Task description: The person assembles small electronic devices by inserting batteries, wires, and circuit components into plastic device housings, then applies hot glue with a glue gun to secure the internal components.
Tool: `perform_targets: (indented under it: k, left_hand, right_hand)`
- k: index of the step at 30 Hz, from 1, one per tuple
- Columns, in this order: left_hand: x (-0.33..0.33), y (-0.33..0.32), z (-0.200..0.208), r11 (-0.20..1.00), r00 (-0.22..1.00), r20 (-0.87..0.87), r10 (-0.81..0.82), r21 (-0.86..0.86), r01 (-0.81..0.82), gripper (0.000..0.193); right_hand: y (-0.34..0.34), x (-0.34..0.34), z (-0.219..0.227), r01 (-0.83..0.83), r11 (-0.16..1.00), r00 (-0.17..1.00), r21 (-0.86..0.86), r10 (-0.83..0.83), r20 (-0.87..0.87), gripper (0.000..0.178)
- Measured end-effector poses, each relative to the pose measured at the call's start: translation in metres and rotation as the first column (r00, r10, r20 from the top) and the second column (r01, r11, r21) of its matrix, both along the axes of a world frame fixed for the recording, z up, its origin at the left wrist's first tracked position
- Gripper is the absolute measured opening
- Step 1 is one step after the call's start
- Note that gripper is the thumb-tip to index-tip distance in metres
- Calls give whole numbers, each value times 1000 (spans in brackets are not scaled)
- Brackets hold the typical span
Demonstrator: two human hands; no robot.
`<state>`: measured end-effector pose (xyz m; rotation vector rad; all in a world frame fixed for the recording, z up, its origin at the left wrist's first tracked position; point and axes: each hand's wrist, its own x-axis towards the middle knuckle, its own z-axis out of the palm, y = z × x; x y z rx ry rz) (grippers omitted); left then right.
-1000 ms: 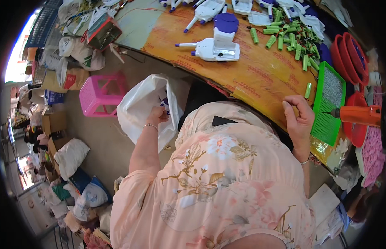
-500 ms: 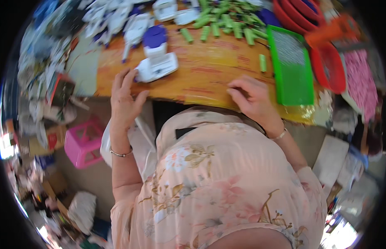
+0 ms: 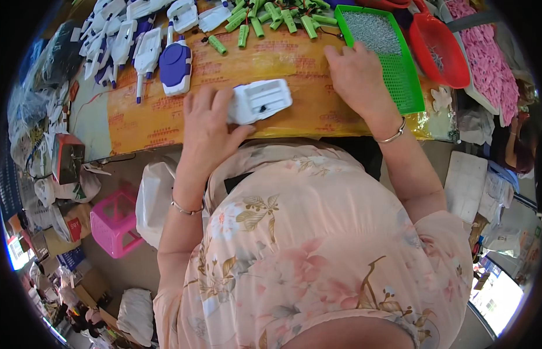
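Note:
My left hand grips the left end of a white plastic housing half, fingers along its edge and thumb below. The housing lies with its hollow side up, showing molded compartments and a small dark part. My right hand reaches to the left edge of a green tray, fingers curled down; their tips and whatever they hold are hidden. Silver small metal pieces fill the tray's far part. A purple-and-white plastic unit lies beyond my left hand. Several green cylinders with thin wires are piled at the far middle.
White-and-purple housings are heaped at the far left of the table. Right of the tray stands a red scoop-shaped container holding small metal pieces, then a heap of pink pieces. A pink stool stands on the floor at left.
The white housing half has moved right along the table with my left hand, away from the purple unit. My right hand has moved forward to the tray's edge. The view has shifted.

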<state>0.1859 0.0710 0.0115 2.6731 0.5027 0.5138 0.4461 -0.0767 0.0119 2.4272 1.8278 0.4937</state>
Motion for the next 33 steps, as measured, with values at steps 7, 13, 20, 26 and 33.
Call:
perform_targets:
  k: [7,13,20,26,33]
  left_hand:
    - [20,-14,3,998,988,151,-45,-39,51,58]
    - [22,-25,20,856,984,177,-14,-507,103,42]
    - [31,-35,12,705,975,205,85,-704,87,30]
    - [34,-31,6,669,969,247,-2,-720,185,15]
    - [42,-41,12,431,980,191,60,-890,147,8]
  right_hand:
    - [0,-22,25,214,952,275,218,155,-949,36]
    - [-9,-41,10,337,904,-496,264,409,-766,39]
    - [-10,-50,9,311,925,-567,220,366,-738,40]
    - [-19,-48,8,320,935,-737,155,348,-579,34]
    - [-28,-52,9,388,826,186,410,365,-912,33]
